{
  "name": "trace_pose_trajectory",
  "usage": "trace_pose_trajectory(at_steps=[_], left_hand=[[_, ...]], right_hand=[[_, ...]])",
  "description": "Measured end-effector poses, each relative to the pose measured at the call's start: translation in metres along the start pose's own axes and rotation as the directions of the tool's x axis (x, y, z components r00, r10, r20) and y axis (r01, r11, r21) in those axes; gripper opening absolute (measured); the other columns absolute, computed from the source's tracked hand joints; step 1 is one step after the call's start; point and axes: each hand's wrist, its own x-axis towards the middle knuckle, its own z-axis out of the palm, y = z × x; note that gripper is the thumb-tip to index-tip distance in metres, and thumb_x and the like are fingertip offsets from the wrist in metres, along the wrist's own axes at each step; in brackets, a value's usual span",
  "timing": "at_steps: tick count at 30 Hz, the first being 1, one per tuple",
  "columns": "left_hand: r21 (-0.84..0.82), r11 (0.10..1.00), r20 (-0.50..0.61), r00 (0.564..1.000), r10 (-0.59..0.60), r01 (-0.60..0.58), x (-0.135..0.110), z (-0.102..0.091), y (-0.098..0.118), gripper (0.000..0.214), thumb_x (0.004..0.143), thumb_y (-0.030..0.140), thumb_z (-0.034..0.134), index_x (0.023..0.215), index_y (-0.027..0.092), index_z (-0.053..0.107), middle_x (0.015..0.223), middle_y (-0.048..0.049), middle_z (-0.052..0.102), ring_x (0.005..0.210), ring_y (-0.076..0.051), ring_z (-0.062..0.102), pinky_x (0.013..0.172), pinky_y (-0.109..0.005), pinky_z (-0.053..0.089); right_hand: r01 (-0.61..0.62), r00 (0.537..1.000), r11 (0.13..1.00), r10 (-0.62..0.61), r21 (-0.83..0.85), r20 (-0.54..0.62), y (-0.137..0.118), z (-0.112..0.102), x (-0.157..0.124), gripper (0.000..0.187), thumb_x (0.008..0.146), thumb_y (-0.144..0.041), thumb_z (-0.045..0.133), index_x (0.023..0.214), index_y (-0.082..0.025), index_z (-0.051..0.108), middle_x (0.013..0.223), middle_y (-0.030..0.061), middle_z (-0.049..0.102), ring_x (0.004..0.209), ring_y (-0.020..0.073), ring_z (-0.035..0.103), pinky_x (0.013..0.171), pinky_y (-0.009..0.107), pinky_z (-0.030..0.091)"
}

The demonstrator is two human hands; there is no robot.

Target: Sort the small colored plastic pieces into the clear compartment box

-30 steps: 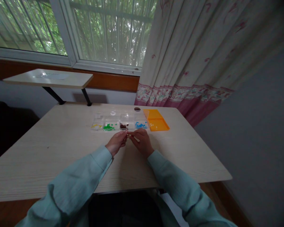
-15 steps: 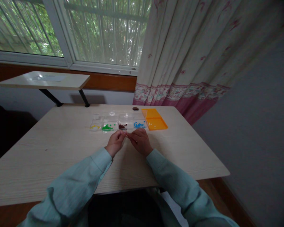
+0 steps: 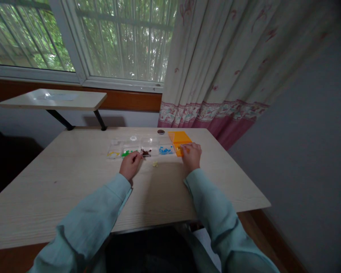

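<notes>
A clear divided box lies at the far middle of the table, holding yellow, green, dark brown and blue beads. My left hand rests just in front of the green and brown compartments, fingers curled in a pinch; what they hold is too small to see. My right hand reaches to the near edge of the orange lid, fingers bent onto it. A small pale yellowish object lies on the table between my hands.
The light wooden table has a dark cable hole at its far edge. A small white side table stands behind on the left, under the window. A flowered curtain hangs at the right, by a grey wall.
My hands, pinched together in front of the box, have parted: the left went towards the green and brown compartments, the right to the orange lid. A small pale object now lies between them.
</notes>
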Motion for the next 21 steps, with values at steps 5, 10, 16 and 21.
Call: trace_pose_trajectory(at_steps=[5, 10, 16, 21], left_hand=[[0.060, 0.998, -0.024, 1.000, 0.004, -0.003, 0.002, -0.004, -0.002, 0.034, 0.092, 0.042, 0.044, 0.072, 0.019, 0.061, 0.068, -0.0007, 0.057, 0.069, -0.016, 0.051, 0.067, -0.025, 0.036], [0.046, 0.999, -0.011, 1.000, 0.012, -0.012, 0.001, -0.002, 0.001, 0.032, 0.091, 0.041, 0.046, 0.071, 0.020, 0.061, 0.070, -0.0018, 0.059, 0.069, -0.016, 0.051, 0.069, -0.025, 0.036], [0.052, 0.998, 0.004, 1.000, 0.019, -0.019, 0.001, -0.002, 0.004, 0.031, 0.090, 0.039, 0.047, 0.070, 0.020, 0.061, 0.067, -0.0017, 0.058, 0.069, -0.017, 0.051, 0.066, -0.025, 0.035], [0.102, 0.994, 0.012, 0.999, 0.033, -0.034, 0.001, -0.003, 0.004, 0.030, 0.091, 0.037, 0.045, 0.073, 0.020, 0.061, 0.073, -0.0027, 0.061, 0.073, -0.017, 0.054, 0.069, -0.026, 0.037]], right_hand=[[-0.154, 0.985, 0.978, 0.163, -0.139, 0.052, 0.021, 0.003, 0.004, 0.029, 0.086, -0.036, 0.053, 0.089, -0.019, 0.076, 0.098, 0.0114, 0.065, 0.101, 0.0282, 0.044, 0.085, 0.041, 0.030], [-0.186, 0.977, 0.963, 0.202, -0.195, 0.068, 0.027, 0.005, 0.007, 0.032, 0.085, -0.035, 0.050, 0.088, -0.018, 0.076, 0.099, 0.0130, 0.065, 0.100, 0.0293, 0.043, 0.083, 0.042, 0.029], [-0.186, 0.973, 0.954, 0.213, -0.235, 0.094, 0.032, 0.007, 0.007, 0.032, 0.084, -0.032, 0.049, 0.091, -0.016, 0.076, 0.104, 0.0153, 0.064, 0.103, 0.0310, 0.042, 0.085, 0.043, 0.030], [-0.174, 0.976, 0.955, 0.200, -0.239, 0.089, 0.037, 0.009, 0.007, 0.033, 0.084, -0.031, 0.048, 0.092, -0.016, 0.076, 0.106, 0.0156, 0.062, 0.104, 0.0312, 0.041, 0.084, 0.044, 0.031]])
